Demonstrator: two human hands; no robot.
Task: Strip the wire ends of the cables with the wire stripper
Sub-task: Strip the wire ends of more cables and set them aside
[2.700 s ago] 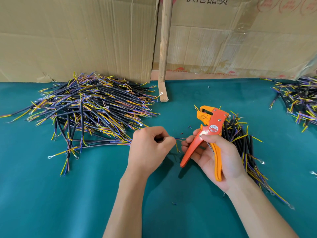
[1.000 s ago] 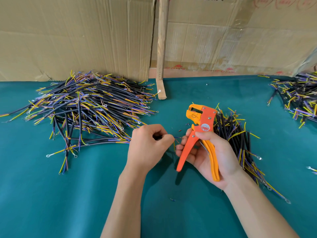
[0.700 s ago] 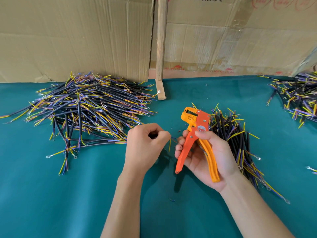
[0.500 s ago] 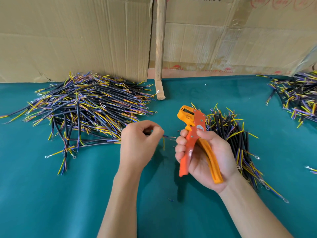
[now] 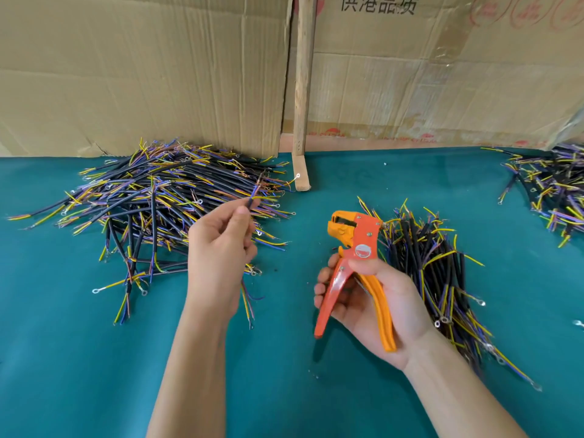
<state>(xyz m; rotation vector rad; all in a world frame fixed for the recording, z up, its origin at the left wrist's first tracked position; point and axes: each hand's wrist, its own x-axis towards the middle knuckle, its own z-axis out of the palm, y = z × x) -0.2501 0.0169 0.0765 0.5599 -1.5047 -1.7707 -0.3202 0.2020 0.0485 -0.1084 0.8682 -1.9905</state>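
Note:
My left hand pinches a short black cable between thumb and fingers, its bare wire end pointing up and away over the left pile. The cable's other end hangs below the hand with yellow and purple leads. My right hand grips the orange wire stripper by its handles, jaws pointing up and left, apart from the cable. A big pile of black cables lies left of my hands. A smaller bundle lies right behind the stripper.
The work surface is a teal cloth. Cardboard sheets stand along the back, with a wooden stick leaning between them. A third heap of cables lies at the far right edge. Small insulation scraps dot the cloth.
My left hand has drawn the cable away from the stripper, leftward and up towards the big pile. My right hand has turned the stripper more upright and shifted slightly left.

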